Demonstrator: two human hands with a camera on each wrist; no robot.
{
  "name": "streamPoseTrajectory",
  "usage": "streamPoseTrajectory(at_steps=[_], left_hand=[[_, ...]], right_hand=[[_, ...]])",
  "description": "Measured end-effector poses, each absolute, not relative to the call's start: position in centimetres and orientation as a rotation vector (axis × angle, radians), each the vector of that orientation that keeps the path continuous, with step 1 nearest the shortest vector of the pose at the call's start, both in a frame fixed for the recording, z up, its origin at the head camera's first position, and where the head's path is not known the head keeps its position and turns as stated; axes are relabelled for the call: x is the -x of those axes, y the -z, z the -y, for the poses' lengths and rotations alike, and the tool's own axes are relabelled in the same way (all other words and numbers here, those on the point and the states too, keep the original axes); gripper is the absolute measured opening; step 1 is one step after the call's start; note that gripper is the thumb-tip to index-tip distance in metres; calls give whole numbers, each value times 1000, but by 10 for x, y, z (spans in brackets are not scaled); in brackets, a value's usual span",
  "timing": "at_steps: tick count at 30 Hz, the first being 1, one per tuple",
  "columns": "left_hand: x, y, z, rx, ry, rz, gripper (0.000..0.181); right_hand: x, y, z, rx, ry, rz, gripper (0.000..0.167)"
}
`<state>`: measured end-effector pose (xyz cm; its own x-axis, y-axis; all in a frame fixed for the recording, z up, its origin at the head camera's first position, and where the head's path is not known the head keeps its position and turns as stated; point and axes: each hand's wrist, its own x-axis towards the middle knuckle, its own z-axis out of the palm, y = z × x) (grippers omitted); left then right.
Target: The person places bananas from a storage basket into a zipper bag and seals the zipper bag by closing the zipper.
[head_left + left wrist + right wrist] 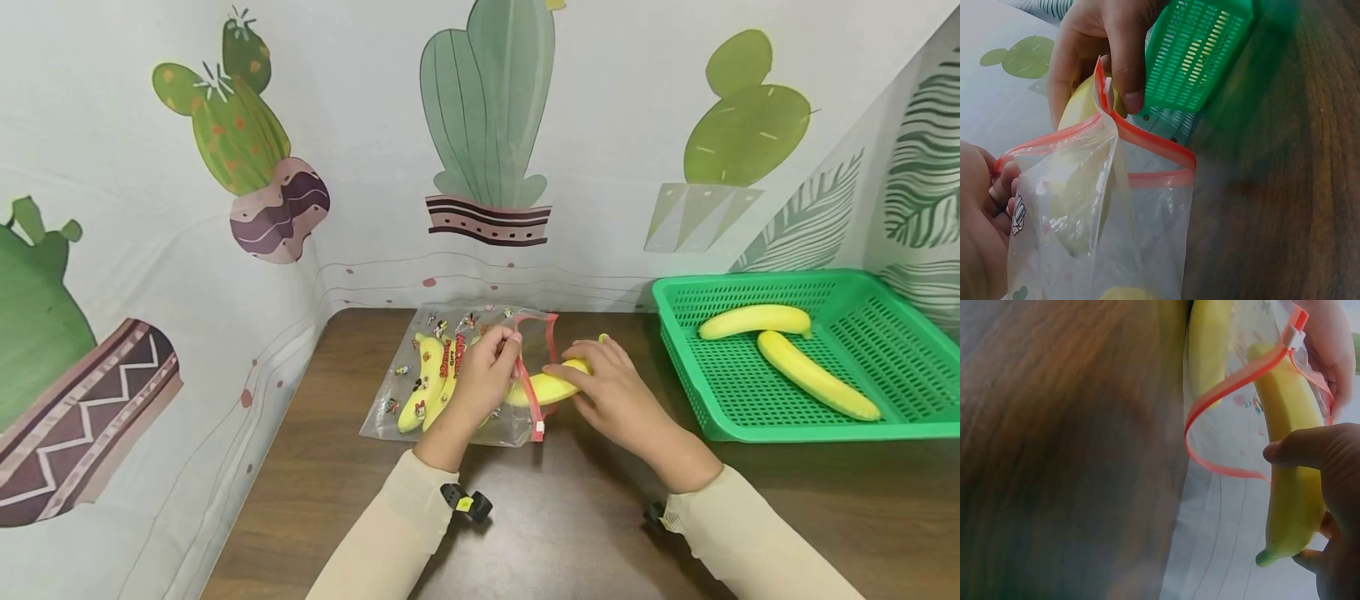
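Note:
A clear zip bag (381, 417) with cartoon prints and a red zip edge lies on the table, its mouth spread toward the right. Inside it are yellow bananas (429, 367). My left hand (483, 375) pinches the bag's red rim, as the left wrist view also shows. Between the thumb and fingers of my right hand (618, 400) is another banana (1294, 487), partly through the bag's mouth, its far end within the plastic. A white slider (539, 427) sits at the near corner of the zip edge.
At the right stands a green perforated basket (693, 383), holding a banana (753, 320) at the back and another banana (817, 375) lying slantwise. Behind the brown table (300, 492) hangs a white cloth (367, 167) printed with cacti.

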<state>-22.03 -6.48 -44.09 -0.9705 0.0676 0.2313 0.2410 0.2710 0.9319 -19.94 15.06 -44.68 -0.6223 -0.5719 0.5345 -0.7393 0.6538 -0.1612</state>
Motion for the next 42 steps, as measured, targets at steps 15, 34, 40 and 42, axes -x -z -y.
streamPoseTrajectory(at_steps=[15,34,40,42], left_hand=[[221,446,68,392,1791,2348,30],[220,444,71,386,1764,2378,30],[220,444,71,404,1760,2383,31],[221,444,70,413,1759,2384,32]], right_hand=[[203,459,-140,-1054,-333,2481,47],[189,456,-127,-861,45,2465,49],[186,461,-128,-813,-88,2565,56],[186,464,-128,-816,-173,2565,57]])
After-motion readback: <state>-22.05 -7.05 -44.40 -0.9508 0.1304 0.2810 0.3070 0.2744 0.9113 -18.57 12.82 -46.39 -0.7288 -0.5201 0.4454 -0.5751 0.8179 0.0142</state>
